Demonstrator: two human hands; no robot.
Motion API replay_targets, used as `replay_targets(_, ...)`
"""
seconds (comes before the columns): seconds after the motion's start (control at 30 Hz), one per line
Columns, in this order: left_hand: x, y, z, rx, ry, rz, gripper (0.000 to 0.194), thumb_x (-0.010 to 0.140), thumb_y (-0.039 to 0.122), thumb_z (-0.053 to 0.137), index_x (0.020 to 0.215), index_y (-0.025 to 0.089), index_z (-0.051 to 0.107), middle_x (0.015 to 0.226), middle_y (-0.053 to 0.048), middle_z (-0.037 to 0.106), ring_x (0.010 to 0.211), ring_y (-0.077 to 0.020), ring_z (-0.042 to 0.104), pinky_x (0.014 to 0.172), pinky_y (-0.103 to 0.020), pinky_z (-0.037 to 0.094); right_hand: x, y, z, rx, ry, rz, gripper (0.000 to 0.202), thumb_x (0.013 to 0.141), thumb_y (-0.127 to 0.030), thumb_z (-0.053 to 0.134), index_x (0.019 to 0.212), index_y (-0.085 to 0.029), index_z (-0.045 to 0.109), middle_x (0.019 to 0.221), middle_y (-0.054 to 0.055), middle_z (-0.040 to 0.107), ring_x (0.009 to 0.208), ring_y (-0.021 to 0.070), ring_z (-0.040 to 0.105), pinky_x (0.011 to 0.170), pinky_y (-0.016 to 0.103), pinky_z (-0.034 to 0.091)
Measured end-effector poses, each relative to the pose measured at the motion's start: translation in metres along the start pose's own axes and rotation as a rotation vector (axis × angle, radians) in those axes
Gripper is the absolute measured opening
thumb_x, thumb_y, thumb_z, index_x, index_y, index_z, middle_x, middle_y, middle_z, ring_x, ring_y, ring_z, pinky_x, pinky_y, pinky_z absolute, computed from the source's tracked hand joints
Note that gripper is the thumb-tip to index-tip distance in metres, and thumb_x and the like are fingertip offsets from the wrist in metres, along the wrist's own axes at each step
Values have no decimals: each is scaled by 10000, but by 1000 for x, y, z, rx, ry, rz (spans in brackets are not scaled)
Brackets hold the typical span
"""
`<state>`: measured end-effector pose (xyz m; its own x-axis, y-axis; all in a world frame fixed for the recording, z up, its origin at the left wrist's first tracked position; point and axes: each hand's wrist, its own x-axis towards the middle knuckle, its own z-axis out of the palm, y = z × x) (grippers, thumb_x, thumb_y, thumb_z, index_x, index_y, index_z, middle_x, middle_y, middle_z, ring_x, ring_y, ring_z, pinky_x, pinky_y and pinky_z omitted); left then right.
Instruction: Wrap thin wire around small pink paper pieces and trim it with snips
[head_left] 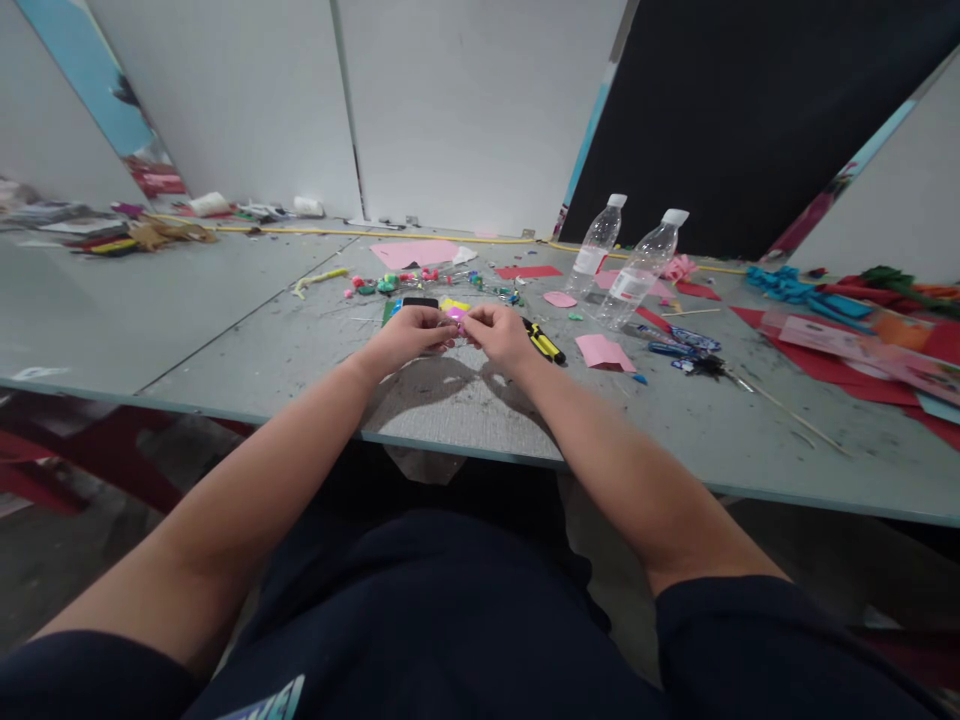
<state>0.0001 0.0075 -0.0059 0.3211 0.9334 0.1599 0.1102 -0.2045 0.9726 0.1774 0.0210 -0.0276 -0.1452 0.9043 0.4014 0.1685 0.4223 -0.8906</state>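
Both hands meet over the near middle of the grey table (pixel 247 345). My left hand (pixel 411 335) is closed, its thumb and fingertips pinched together. Facing it, my right hand (pixel 495 332) pinches too, its fingertips almost touching the left ones. Between them shows a small shiny pink-purple piece (pixel 457 322), too small to name. Just behind the fingers lie yellow slips (pixel 454 305) and a black-topped item (pixel 420 302), partly hidden by my left hand. Pliers with yellow and black handles (pixel 546 342) rest right beside my right hand.
Two clear plastic bottles (pixel 637 275) stand upright to the right. Coloured beads and pompoms (pixel 390 282) are strewn behind my hands. Pink paper (pixel 604 352), pens (pixel 671 350) and red sheets (pixel 832 370) lie rightward. The table's front edge (pixel 465 449) runs below my wrists.
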Motion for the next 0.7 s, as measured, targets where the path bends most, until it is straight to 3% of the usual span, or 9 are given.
replay_targets(0.13,-2,2,1,-40,3,-17,206,709,210,903,806,138,736,694,-17,680,618,-92,605,648,-241,513,-5,-6,-3,-140,30,-138,146,811,-310,682,718,-208,634,688,9,682,637,144,571,639,280,458)
replay_targets(0.27,-2,1,1,-24,15,11,202,695,157,892,781,146,709,682,-5,669,628,-103,608,655,-258,517,-5,-9,-6,-120,8,-132,170,836,-315,661,708,-206,635,640,-7,629,589,136,531,623,285,439)
replay_targets(0.47,2,-6,-2,32,-19,48,187,684,165,879,774,136,717,686,-22,677,611,-107,595,612,-256,472,2,-7,-9,-76,-33,22,232,803,-291,733,614,-197,635,539,-43,534,508,109,444,546,267,368)
replay_targets(0.6,3,-8,-4,98,-48,75,158,691,157,867,776,147,734,661,-11,659,587,-97,565,558,-232,416,4,-6,-10,98,-80,195,211,779,-246,748,603,-189,645,574,-16,603,519,111,494,533,253,411)
replay_targets(0.7,1,-5,-3,64,-48,66,153,706,140,862,769,152,723,651,-1,643,587,-92,563,578,-228,443,4,-5,-9,201,-100,250,183,787,-254,759,654,-189,652,624,-1,635,558,112,541,541,236,443)
